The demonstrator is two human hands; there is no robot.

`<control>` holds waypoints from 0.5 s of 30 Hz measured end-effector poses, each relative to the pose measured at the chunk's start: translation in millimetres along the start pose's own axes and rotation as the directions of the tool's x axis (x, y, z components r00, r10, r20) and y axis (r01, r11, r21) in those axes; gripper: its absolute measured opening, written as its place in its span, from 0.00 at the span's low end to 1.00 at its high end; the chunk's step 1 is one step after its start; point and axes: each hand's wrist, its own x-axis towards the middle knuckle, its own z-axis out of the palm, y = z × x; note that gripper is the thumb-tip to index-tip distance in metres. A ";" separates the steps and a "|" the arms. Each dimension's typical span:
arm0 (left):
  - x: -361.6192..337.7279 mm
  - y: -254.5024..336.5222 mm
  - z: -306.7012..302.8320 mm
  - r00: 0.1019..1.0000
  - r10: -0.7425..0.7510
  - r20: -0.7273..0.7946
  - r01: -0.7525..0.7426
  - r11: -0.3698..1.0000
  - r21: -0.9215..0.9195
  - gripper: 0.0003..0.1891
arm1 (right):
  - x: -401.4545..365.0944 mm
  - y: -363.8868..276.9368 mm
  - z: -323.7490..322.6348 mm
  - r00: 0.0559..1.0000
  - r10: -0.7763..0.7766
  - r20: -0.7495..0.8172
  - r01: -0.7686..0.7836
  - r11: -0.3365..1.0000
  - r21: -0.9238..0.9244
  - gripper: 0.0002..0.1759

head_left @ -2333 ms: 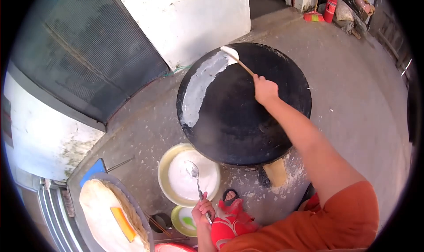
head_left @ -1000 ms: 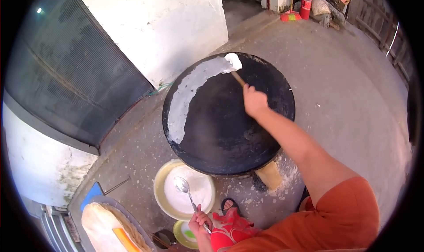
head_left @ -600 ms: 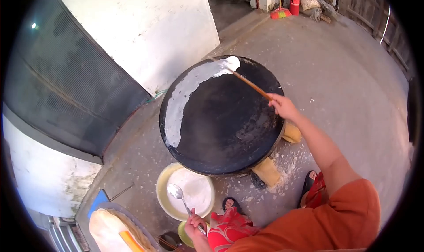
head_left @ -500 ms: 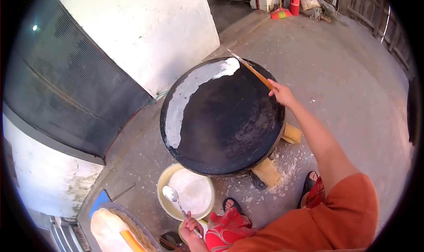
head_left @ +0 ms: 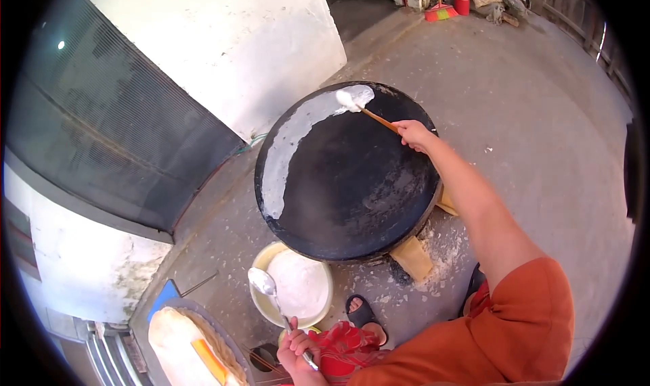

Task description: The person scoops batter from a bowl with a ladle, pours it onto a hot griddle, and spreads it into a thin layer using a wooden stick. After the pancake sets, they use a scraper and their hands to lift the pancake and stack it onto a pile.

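My right hand (head_left: 413, 133) grips the wooden handle of a spreader (head_left: 369, 115) whose batter-covered head rests at the far edge of a large round black griddle (head_left: 352, 190). A white arc of batter (head_left: 288, 149) runs along the griddle's left rim up to the spreader. Down by my knee, my left hand (head_left: 298, 349) holds a metal ladle (head_left: 261, 281), its scoop raised over the left rim of a yellow basin of white batter (head_left: 298, 292) just below the griddle.
The griddle stands on blocks (head_left: 413, 257) on a concrete floor. A round tray with stacked flat pancakes and a yellow scraper (head_left: 193, 349) lies bottom left. A white wall (head_left: 223, 41) and a dark screen (head_left: 101, 115) are to the left. A broom (head_left: 440, 10) stands far back.
The spreader has pushed the batter arc further round the far rim, lifted off, then come back down on the batter's end. My right hand shifted right along the handle. The ladle stayed over the basin.
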 end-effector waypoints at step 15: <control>1.7 -14.4 2.7 0.996 0.059 -0.065 -0.053 0.995 0.084 0.18 | -54.1 24.4 2.5 0.904 -0.231 -0.360 0.077 0.916 -0.394 0.16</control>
